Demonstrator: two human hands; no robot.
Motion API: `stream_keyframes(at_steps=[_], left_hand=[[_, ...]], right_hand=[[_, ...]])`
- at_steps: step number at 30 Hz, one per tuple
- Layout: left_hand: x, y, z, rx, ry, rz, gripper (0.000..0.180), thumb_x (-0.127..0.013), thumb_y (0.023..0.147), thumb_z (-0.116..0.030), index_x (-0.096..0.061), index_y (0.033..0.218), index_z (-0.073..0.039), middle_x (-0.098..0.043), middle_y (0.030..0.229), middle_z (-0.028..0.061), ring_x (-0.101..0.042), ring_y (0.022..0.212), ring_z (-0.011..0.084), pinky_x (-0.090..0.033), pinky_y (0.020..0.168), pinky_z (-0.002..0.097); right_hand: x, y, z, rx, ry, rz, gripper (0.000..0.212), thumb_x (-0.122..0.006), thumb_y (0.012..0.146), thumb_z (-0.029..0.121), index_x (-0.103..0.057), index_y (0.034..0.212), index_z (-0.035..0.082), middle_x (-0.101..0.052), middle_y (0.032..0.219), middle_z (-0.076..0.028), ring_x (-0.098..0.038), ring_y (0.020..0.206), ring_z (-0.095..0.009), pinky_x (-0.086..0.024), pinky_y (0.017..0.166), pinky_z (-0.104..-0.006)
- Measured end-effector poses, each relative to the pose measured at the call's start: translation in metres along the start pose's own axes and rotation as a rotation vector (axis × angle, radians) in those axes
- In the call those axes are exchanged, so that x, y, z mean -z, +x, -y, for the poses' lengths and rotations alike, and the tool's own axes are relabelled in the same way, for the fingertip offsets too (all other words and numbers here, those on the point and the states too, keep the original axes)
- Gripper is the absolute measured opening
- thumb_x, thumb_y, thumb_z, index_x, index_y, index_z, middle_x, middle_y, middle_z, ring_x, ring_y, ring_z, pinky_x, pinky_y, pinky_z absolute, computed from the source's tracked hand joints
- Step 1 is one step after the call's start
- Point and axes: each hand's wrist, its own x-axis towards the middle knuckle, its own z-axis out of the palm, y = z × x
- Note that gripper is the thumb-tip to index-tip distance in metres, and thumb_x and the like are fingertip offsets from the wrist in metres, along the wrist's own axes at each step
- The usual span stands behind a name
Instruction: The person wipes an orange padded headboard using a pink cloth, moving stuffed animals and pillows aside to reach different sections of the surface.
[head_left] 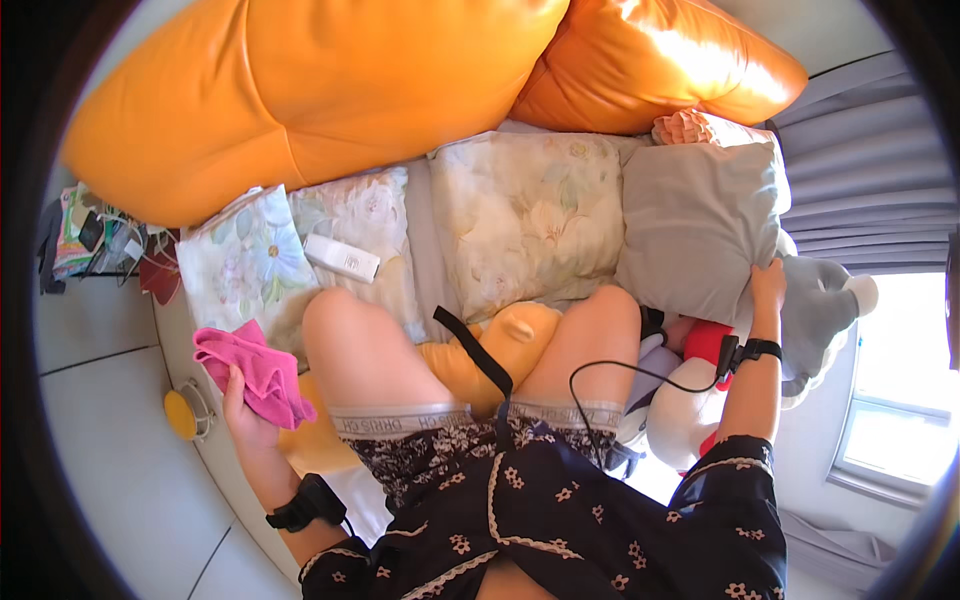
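Note:
A crumpled pink cloth (262, 372) is bunched in my left hand (246, 415), out to the left of my knee. Over on the right, my right hand (767, 290) grips the lower right edge of a plain grey cushion (695, 225); some of its fingers are hidden by the fabric. That cushion leans at the right end of the row. Beside it a floral cushion (530, 215) lies flat-faced, and a second floral cushion (250, 245) sits at the left end.
Large orange backrests (400, 70) line the far side. A white box-shaped device (342, 258) lies between cushions. Yellow plush (510, 345) rests between my knees. Grey plush (815, 310) and red-and-white plush (690, 415) sit at right. A black cable (620, 362) runs from my right wrist.

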Motion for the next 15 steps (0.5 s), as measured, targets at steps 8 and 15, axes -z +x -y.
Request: stream_keyframes(at_steps=[8,15], left_hand=[[-0.047,0.092,0.025,0.225,0.019,0.057,0.047,-0.053,0.092,-0.025,-0.039,0.132,-0.004,-0.053,0.123,0.0087,-0.054,0.109,0.0219,-0.044,0.094,0.0389],[-0.107,0.167,0.033,0.401,0.028,0.201,0.051,-0.062,0.087,-0.026,-0.043,0.127,-0.002,-0.056,0.118,0.0074,-0.055,0.107,0.0218,-0.044,0.093,0.0377]], right_hand=[[0.000,0.004,0.004,0.061,0.119,0.082,0.046,-0.065,0.074,0.029,-0.050,0.111,0.006,-0.062,0.105,-0.021,-0.058,0.099,-0.039,-0.045,0.083,-0.0441],[0.070,-0.015,0.003,0.032,0.256,0.041,0.036,-0.062,0.078,0.022,-0.050,0.106,0.002,-0.061,0.094,-0.016,-0.058,0.083,-0.025,-0.046,0.076,-0.0372]])
